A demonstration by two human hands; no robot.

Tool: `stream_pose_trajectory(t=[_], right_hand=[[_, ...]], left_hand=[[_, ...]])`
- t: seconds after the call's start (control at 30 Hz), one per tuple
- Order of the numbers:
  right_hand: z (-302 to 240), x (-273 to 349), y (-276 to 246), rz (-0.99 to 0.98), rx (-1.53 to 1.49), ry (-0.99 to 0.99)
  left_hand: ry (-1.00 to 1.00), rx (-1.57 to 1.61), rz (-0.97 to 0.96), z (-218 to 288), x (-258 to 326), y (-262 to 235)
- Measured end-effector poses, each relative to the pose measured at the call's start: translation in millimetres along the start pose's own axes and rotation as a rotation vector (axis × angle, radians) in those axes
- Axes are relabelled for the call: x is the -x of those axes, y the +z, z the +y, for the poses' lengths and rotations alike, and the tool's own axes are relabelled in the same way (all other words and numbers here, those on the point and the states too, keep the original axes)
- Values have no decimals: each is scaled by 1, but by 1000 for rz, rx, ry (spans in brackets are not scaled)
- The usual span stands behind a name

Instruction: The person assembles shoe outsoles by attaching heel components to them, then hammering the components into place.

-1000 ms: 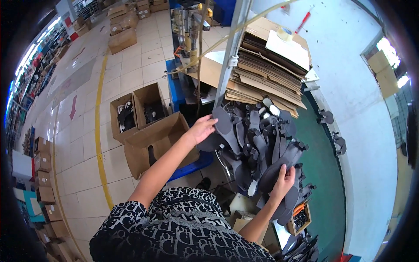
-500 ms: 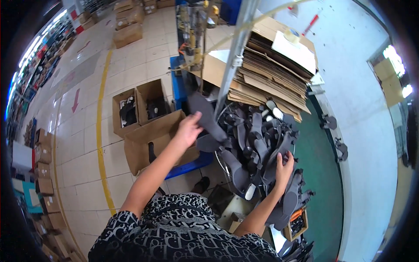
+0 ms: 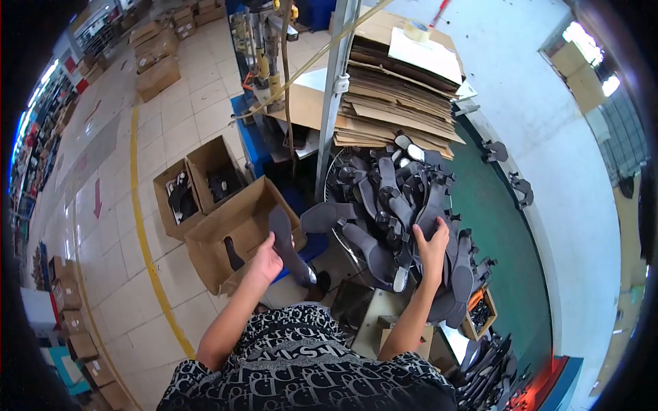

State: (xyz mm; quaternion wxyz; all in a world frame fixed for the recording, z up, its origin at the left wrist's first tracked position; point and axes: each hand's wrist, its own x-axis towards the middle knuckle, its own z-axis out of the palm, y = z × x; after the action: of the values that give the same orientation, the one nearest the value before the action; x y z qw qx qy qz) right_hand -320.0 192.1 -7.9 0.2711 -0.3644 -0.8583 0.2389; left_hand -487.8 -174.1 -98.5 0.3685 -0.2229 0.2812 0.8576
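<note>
A dark grey shoe sole is gripped in my left hand, thumb on its face. It stands tilted beside the near side of an open cardboard box, in which one dark sole lies. My right hand is at the right of a heap of dark heeled soles, its thumb and fingers closed around a sole. The heap fills a round wire-rimmed holder, and another sole sticks out from its left edge.
Two smaller cartons with dark parts stand behind the open box. Flattened cardboard is stacked behind the heap, next to a metal post. A wooden tray of small parts and more dark pieces lie at the lower right.
My left hand has brought its sole down and left, away from the heap toward the open box. My right hand stays at the heap. The whole view has shifted slightly.
</note>
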Motion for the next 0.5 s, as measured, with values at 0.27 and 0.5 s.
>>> stream_pose_trajectory(t=[0.27, 0.5], right_hand=[[12, 16, 1, 135, -60, 34], [5, 4, -28, 155, 31, 7]], left_hand=[[-286, -301, -506, -21, 61, 21], [-311, -306, -658, 16, 70, 13]])
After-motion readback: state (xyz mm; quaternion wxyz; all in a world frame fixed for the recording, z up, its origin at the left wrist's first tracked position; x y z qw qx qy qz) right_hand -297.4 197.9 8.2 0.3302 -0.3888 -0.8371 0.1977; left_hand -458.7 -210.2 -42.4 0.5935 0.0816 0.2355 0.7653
